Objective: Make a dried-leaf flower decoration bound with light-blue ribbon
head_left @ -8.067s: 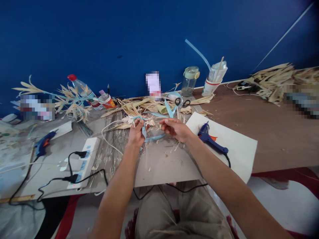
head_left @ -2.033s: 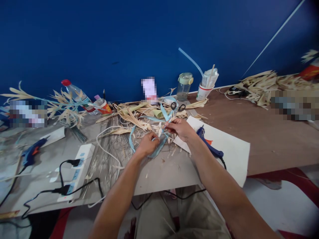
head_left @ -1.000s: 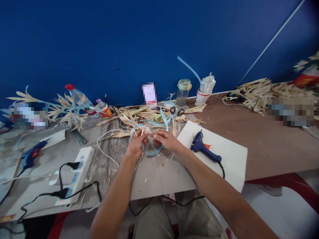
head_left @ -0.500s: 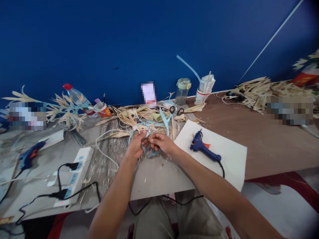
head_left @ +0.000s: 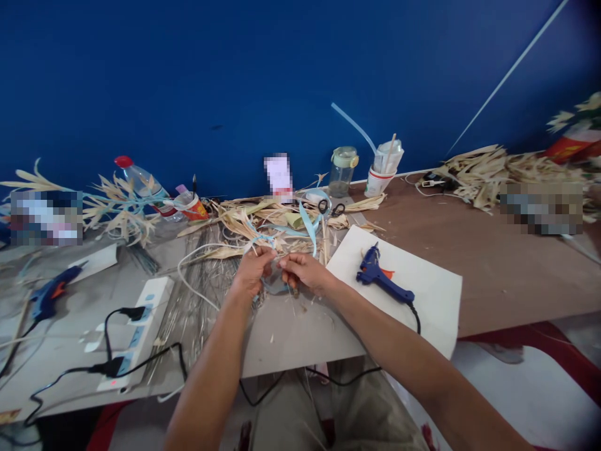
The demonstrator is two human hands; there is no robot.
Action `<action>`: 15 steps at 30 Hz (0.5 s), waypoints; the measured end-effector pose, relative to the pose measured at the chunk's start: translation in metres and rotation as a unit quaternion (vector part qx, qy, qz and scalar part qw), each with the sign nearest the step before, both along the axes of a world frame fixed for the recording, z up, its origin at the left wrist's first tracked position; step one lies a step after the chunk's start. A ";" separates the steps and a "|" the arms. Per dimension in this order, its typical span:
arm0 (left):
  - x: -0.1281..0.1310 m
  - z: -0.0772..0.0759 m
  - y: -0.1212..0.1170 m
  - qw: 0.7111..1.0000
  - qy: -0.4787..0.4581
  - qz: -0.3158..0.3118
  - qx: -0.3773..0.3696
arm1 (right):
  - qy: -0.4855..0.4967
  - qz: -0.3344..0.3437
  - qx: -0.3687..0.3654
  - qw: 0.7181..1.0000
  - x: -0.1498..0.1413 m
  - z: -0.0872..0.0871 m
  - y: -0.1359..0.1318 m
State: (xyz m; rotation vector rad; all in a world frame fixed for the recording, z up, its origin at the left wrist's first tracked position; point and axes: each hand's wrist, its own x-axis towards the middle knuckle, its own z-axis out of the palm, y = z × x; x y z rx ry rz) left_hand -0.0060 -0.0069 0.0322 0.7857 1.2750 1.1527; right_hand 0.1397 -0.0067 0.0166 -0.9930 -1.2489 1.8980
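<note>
My left hand (head_left: 253, 270) is closed in a pinch, thumb and fingertips together, over the middle of the table. Close beside it on the right, my right hand (head_left: 304, 272) also pinches, its fingertips almost meeting the left ones. Whatever they hold is too small and too covered by fingers to make out. Just behind the hands lie pale dried husk leaves (head_left: 235, 219) and a light-blue ribbon (head_left: 307, 225). A bundle of thin wires (head_left: 195, 313) lies left of my left hand.
A blue glue gun (head_left: 382, 275) rests on a white board (head_left: 427, 288) at right; another glue gun (head_left: 54, 293) lies far left. Nearer is a power strip (head_left: 136, 338) with black plugs. Scissors (head_left: 332, 208), a jar (head_left: 342, 172) and a paper cup (head_left: 380, 181) stand along the back.
My hands have drawn slightly apart, leaving a small gap between the fingertips. The whole view has shifted a little; the tools on the table stay in place.
</note>
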 end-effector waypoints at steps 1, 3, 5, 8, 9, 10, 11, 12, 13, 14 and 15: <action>-0.001 -0.001 0.001 1.000 0.004 0.006 -0.002 | -0.024 -0.001 0.015 1.000 0.002 0.002 0.001; -0.002 -0.002 0.001 1.000 0.005 0.012 -0.007 | -0.075 0.010 0.042 0.996 0.010 0.006 0.004; -0.003 -0.004 0.002 1.000 0.004 0.010 -0.011 | -0.120 0.014 0.072 0.990 0.024 0.010 0.011; -0.003 -0.004 0.002 1.000 0.005 0.006 -0.014 | -0.181 -0.133 0.149 0.963 0.048 0.014 0.025; -0.002 -0.004 0.002 1.000 0.006 0.007 -0.014 | -0.207 -0.204 0.181 0.940 0.055 0.014 0.030; -0.002 -0.004 0.002 1.000 0.006 0.008 -0.016 | -0.237 -0.262 0.211 0.912 0.061 0.013 0.034; -0.002 -0.004 0.002 1.000 0.006 0.008 -0.018 | -0.272 -0.296 0.232 0.886 0.066 0.011 0.038; -0.002 -0.004 0.002 1.000 0.006 0.008 -0.020 | -0.307 -0.311 0.244 0.866 0.069 0.009 0.040; -0.002 -0.004 0.002 1.000 0.005 0.006 -0.021 | -0.344 -0.312 0.250 0.850 0.070 0.007 0.042; -0.002 -0.004 0.002 1.000 0.006 0.003 -0.022 | -0.380 -0.301 0.252 0.838 0.071 0.004 0.043; -0.002 -0.005 0.002 1.000 0.008 0.002 -0.022 | -0.413 -0.283 0.253 0.828 0.070 0.002 0.042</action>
